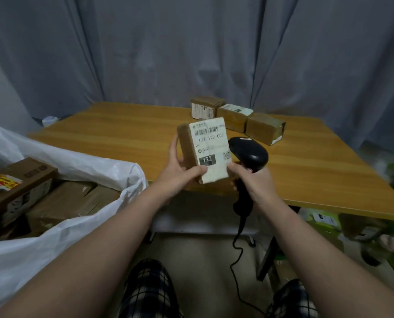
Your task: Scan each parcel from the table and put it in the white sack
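A: So, starting with the biggest, what is filling the most room?

B: One grey cloth curtain [145, 42] is hanging across the whole back. One rectangular orange-brown wooden table [122, 134] is standing before it. One crinkled white plastic sack [30, 260] is gaping open at the left, with the picture's edge cutting it off.

A: How many parcels are you counting?

B: Three brown cardboard parcels [234, 117] are sitting close together in a row on the table's far side. In the sack, one brown box with a yellow-and-red sticker [19, 187] is lying beside at least two plainer brown boxes [65, 203]. The sack's rim is hiding the rest, so I cannot tell the total.

A: And the one in hand?

B: One brown cardboard parcel with a white shipping label [211, 148] is being held up over the table's near edge. Its long axis is running nearly upright, with the top leaning slightly left. The label is facing the camera, barcode at the top. "122" is showing clearly; the smaller print is blurring.

A: The hands?

B: The left hand [180, 177] is gripping that parcel, thumb across the label's lower part and fingers behind. The right hand [253, 182] is clutching one black handheld barcode scanner [251, 154] and hiding most of its handle. The scanner's head is sitting just beside the parcel's right edge.

A: Anything smaller?

B: One black cable [237, 249] is trailing down out of the bottom edge.
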Demonstrator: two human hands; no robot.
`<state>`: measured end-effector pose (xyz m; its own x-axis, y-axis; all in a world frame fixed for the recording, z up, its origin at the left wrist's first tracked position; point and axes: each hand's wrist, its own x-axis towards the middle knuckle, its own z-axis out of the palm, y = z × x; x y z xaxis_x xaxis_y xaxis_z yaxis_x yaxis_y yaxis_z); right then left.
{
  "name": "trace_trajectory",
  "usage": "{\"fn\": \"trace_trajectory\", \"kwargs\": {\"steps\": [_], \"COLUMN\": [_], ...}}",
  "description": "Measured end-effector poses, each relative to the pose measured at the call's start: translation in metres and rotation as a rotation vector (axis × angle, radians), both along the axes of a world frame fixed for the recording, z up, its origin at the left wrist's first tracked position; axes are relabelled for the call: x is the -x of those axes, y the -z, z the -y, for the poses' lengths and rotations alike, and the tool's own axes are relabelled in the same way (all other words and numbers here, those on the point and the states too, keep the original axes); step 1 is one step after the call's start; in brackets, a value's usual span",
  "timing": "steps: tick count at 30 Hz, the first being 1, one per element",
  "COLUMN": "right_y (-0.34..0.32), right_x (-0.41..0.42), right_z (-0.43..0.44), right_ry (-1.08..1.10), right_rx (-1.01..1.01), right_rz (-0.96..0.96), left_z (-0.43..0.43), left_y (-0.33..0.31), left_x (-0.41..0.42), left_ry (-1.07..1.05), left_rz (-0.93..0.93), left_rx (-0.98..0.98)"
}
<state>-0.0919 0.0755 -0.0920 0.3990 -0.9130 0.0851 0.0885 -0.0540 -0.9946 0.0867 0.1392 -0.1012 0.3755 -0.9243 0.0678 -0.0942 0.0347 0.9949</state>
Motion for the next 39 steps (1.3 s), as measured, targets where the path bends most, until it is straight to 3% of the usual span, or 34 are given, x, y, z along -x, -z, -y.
{"fn": "trace_trajectory", "kwargs": {"steps": [4, 8, 16, 23, 39], "right_y": [0.001, 0.007, 0.022, 0.026, 0.024], "right_x": [0.010, 0.010, 0.004, 0.007, 0.006], "right_z": [-0.003, -0.013, -0.023, -0.026, -0.036], "right_ry": [0.026, -0.001, 0.050, 0.054, 0.026], "right_rx": [0.142, 0.236, 0.151, 0.123, 0.146], "right_rz": [-0.110, -0.176, -0.126, -0.062, -0.003], "left_z": [0.002, 0.005, 0.012, 0.010, 0.007], "left_y": [-0.001, -0.005, -0.007, -0.002, 0.002], "left_x": [-0.013, -0.019, -0.022, -0.026, -0.025], "left_ry": [-0.101, -0.159, -0.147, -0.161, -0.169], "left_rz": [0.510, 0.705, 0.765, 0.645, 0.576], "left_rx": [-0.061, -0.169, -0.200, -0.173, -0.147]}}
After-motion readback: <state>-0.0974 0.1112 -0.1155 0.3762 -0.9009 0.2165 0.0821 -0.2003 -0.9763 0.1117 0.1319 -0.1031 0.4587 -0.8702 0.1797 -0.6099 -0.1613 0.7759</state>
